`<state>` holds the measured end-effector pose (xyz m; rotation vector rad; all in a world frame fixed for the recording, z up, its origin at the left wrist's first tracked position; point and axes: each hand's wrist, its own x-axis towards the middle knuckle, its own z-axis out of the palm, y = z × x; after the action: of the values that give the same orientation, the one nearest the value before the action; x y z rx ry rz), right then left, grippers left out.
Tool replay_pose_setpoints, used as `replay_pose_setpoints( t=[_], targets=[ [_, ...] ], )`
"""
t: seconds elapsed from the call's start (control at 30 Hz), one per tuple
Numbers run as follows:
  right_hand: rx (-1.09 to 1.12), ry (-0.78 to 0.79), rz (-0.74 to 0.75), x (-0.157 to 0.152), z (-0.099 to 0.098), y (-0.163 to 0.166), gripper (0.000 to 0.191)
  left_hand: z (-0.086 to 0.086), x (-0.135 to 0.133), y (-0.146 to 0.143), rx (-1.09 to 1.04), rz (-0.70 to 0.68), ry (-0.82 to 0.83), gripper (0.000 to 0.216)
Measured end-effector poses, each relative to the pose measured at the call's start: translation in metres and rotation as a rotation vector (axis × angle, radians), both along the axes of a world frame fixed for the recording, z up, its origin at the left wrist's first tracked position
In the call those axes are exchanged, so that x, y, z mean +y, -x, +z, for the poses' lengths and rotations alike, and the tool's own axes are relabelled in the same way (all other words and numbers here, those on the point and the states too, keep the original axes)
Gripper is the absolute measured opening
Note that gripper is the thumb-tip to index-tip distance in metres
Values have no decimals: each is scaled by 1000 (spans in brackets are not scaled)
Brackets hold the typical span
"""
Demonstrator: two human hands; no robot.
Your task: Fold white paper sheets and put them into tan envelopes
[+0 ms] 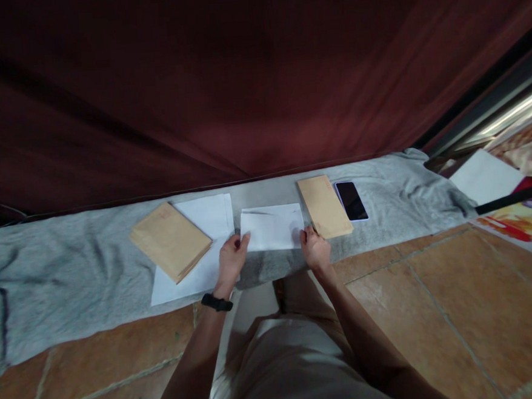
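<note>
A folded sheet of white paper [272, 228] is held between my two hands, just above or on the grey cloth. My left hand [232, 258], with a black band on its wrist, pinches the paper's left edge with the thumb on top. At the opposite edge my right hand [315, 249] grips it, fingers curled under. Left of them, a stack of brown envelopes [172, 239] lies slantwise over flat white sheets [212, 212]. Close beyond my right hand lie more brown envelopes [325, 206].
A phone [352, 201] with a dark screen lies right of the envelopes. Grey cloth [83, 267] covers the long narrow surface. A dark red curtain [240, 92] hangs behind it. Tiled floor [418, 298] is below; a white sheet [487, 177] and a colourful printed sheet [523, 224] are far right.
</note>
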<state>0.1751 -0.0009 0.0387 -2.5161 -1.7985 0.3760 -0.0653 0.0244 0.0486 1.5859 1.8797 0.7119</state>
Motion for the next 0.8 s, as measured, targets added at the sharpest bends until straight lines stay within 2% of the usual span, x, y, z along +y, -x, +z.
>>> replay_pose_setpoints(
  t=[0.17,0.33,0.53,0.8],
  targets=[
    [8,17,0,2,3,1,35,-5,-1,6,-43,-42,20,38],
    [-3,1,-6,4,4,0,35,-8,5,5,38,-14,26,38],
    [7,-42,-25,8,5,0,36,-6,10,-1,160,30,109,32],
    [162,-19,-84,11,6,-5,39,-4,16,-2,251,34,167,32]
  ],
)
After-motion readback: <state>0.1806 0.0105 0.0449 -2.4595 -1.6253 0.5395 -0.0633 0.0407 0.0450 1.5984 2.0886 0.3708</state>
